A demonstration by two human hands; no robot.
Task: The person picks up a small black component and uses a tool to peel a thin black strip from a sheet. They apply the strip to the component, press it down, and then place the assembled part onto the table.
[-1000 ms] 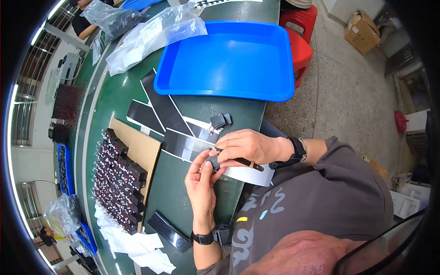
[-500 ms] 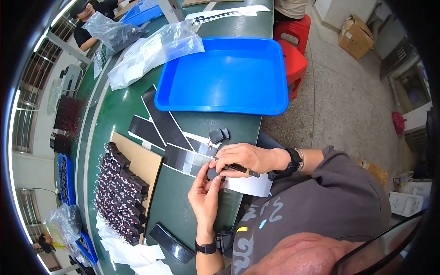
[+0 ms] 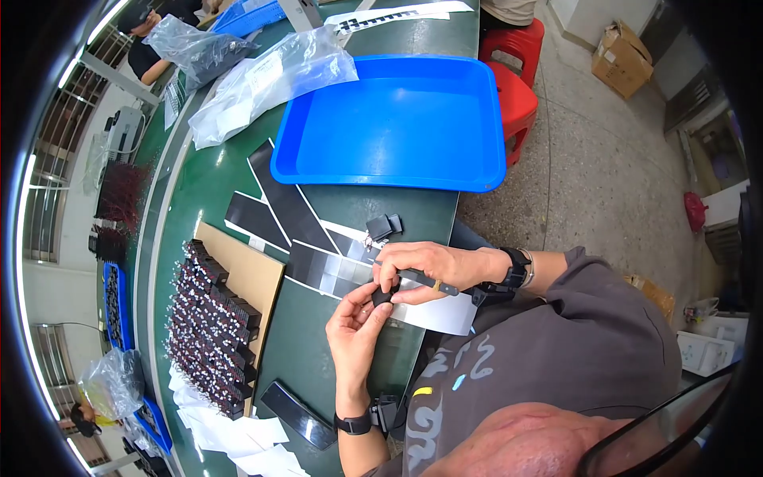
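My left hand (image 3: 354, 330) pinches a small black block (image 3: 382, 297) between thumb and fingertips, above the table's near edge. My right hand (image 3: 445, 266) is closed around a slim dark tool (image 3: 429, 280), seemingly tweezers, lying across its palm. The right fingertips also touch the block, and they hide the tool's working end. Under the hands lies a black strip with white edges (image 3: 318, 266), partly bare of its black pieces, and a white sheet (image 3: 441, 313). Just beyond them sit several small black blocks (image 3: 383, 227) with white-tipped leads.
A blue tray (image 3: 389, 184) stands at the far side, next to a clear plastic bag (image 3: 270, 83). More black strips (image 3: 298, 211) lie before it. On the left, cardboard (image 3: 256, 274) bears rows of black wired blocks (image 3: 211, 334). A phone (image 3: 299, 415) lies near white papers (image 3: 226, 429).
The block in my left fingers has turned and shows more of its dark face. My right fingers have shifted slightly around it. The whole view has moved a little.
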